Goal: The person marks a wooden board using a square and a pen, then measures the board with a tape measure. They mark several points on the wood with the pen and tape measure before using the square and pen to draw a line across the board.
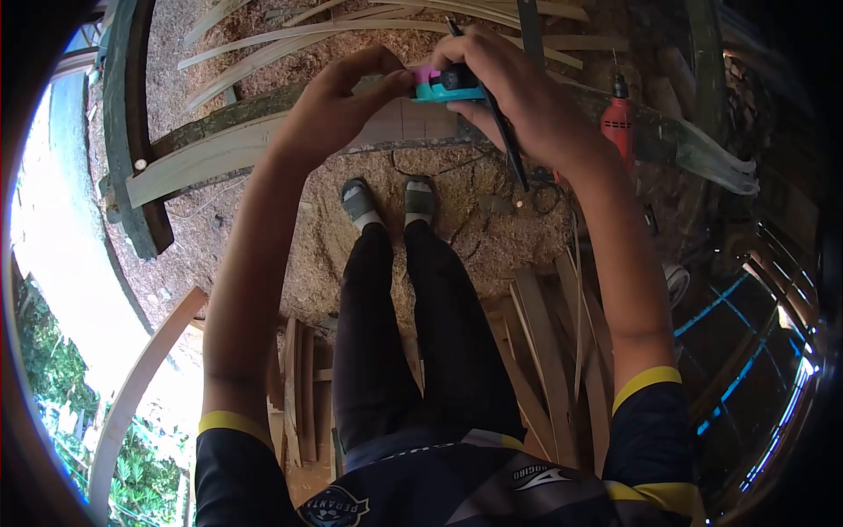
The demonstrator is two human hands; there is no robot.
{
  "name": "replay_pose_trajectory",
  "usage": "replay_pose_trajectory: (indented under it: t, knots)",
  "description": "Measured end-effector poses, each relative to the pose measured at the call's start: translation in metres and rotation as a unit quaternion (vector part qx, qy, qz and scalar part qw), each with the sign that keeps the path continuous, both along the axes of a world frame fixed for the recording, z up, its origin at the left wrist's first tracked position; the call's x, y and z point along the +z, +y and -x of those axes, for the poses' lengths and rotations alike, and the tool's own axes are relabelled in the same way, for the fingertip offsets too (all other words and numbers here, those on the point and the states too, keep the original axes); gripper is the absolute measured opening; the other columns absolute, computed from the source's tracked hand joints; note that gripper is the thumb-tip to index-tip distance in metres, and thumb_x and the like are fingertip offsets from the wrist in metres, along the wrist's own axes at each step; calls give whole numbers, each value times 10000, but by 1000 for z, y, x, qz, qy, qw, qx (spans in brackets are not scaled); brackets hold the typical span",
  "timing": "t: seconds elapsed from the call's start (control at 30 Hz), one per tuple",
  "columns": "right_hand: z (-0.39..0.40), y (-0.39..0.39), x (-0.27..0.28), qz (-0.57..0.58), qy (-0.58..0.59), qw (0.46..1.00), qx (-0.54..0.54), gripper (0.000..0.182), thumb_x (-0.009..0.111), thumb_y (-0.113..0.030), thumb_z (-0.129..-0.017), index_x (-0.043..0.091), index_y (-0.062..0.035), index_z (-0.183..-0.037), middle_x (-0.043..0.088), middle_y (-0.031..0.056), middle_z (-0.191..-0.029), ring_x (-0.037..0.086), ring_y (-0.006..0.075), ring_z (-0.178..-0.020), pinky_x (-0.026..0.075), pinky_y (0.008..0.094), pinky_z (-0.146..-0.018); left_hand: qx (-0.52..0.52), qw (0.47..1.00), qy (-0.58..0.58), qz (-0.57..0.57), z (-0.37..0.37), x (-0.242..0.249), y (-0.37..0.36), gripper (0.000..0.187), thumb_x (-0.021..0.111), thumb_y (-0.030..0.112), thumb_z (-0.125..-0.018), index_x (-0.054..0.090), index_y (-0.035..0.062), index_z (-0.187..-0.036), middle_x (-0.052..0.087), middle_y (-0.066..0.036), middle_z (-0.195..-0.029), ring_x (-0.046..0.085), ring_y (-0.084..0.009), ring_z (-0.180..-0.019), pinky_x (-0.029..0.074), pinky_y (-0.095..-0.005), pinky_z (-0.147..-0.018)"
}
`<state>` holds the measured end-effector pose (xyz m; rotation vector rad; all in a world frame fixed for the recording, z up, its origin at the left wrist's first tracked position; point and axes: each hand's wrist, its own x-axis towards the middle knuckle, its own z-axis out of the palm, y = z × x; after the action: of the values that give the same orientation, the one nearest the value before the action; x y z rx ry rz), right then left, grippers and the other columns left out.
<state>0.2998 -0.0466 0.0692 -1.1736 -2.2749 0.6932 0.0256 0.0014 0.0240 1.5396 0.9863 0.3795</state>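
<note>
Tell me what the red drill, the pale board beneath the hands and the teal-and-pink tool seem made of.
Drill: probably a plastic body, red and smooth-looking.
Board: wood, apparently unpainted, given its pale, natural colour.
Tool: likely hard plastic, judging by its bright, even colours; partly covered, so uncertain.

I've got plastic up first: the case (430,91) looks smooth with a light sheen. The pen (515,158) is smooth too, though from out here I can't tell plastic from painted wood. Over to the drill (617,127), hard plastic, faintly glossy, with a bit (615,60) that looks like metal. The plank (219,145) comes through as smooth, matt wood; the beam (127,114) reads rough and worn to me. Shavings (303,255), dry and coarse. Boards (543,342), bare, dull wood. Trousers (373,316), matt cloth; shirt (421,496), smooth-looking cloth.
</note>
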Motion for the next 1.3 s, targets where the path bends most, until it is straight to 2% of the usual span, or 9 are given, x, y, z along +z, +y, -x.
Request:
replay_pose_trajectory:
  t: [0.03, 0.1, 0.2, 0.4, 0.57, 0.73, 0.97, 1.03, 1.3]
  knots:
    - [-2, -1, 0, 2, 7, 1000, 1, 480, 820, -137, -1009, 570, -108, -1418, 680, 120, -1300, 720, 348, -1229, 619, 541, -945, 0, 1000, 0, 0, 2, -2, 1, 257, 723, 307, -1145, 800, 89, -1258, 795, -66, -1212, 705, -174, -1213, 509, -372, -1131]
    - [-7, -4, -1, 10, -13, 1000, 3, 480, 820, -128, -1010, 569, -111, -1419, 681, 113, -1295, 719, 342, -1226, 617, 539, -938, -70, 986, 46, -145, 6, -5, 4, 263, 714, 308, -1151, 798, 83, -1258, 778, -75, -1231, 696, -211, -1231, 501, -402, -1152]
    - [-9, -12, 1, 51, -26, 998, 4, 477, 821, -116, -1009, 571, -112, -1415, 682, 101, -1290, 716, 332, -1227, 615, 532, -935, -62, 965, 75, -242, -2, -12, -6, 244, 710, 277, -1147, 797, 78, -1258, 768, -87, -1237, 696, -252, -1244, 500, -433, -1167]
    - [-26, -13, 6, 61, -33, 998, 0, 431, 818, -87, -999, 596, -109, -1368, 686, 95, -1308, 711, 327, -1238, 605, 519, -957, -93, 993, -19, -66, 11, 1, 15, 209, 723, 208, -1115, 786, 64, -1253, 744, -107, -1274, 681, -268, -1280, 536, -437, -1145]
    - [-36, -22, 10, 41, -68, 997, -20, 409, 811, -53, -984, 615, -117, -1337, 685, 90, -1317, 708, 345, -1242, 590, 544, -983, -105, 989, 22, -97, 10, -1, 9, 170, 730, 180, -1105, 772, 68, -1227, 750, -95, -1225, 701, -257, -1237, 557, -423, -1121]
    - [-47, -23, 15, 43, -91, 995, -21, 398, 809, -37, -978, 626, -125, -1320, 689, 85, -1305, 714, 350, -1241, 583, 558, -991, -129, 986, -17, -104, 3, -21, 21, 115, 759, 172, -1107, 764, 87, -1185, 751, -53, -1254, 695, -223, -1283, 501, -410, -1196]
    - [-42, -15, 20, 9, -116, 993, -8, 383, 802, -44, -989, 622, -110, -1320, 691, 101, -1291, 721, 360, -1219, 586, 550, -980, -116, 992, 3, -50, 2, -25, 27, 104, 744, 206, -1118, 762, 109, -1149, 741, -18, -1237, 683, -182, -1286, 472, -416, -1222]
    - [-30, -7, 48, 158, -150, 976, -3, 270, 716, 13, -1047, 600, -61, -1280, 625, 128, -1228, 651, 335, -1200, 523, 531, -1010, -133, 991, 18, -2, 4, -25, 33, 113, 730, 216, -1122, 760, 109, -1140, 737, -7, -1228, 678, -175, -1276, 462, -413, -1231]
    - [-33, -3, 37, 197, -159, 967, -7, 304, 739, 23, -1040, 594, -62, -1294, 634, 133, -1269, 667, 351, -1222, 524, 547, -977, -146, 987, 52, -54, 12, -43, 37, 131, 735, 235, -1119, 756, 108, -1142, 739, 3, -1230, 672, -158, -1262, 470, -418, -1220]
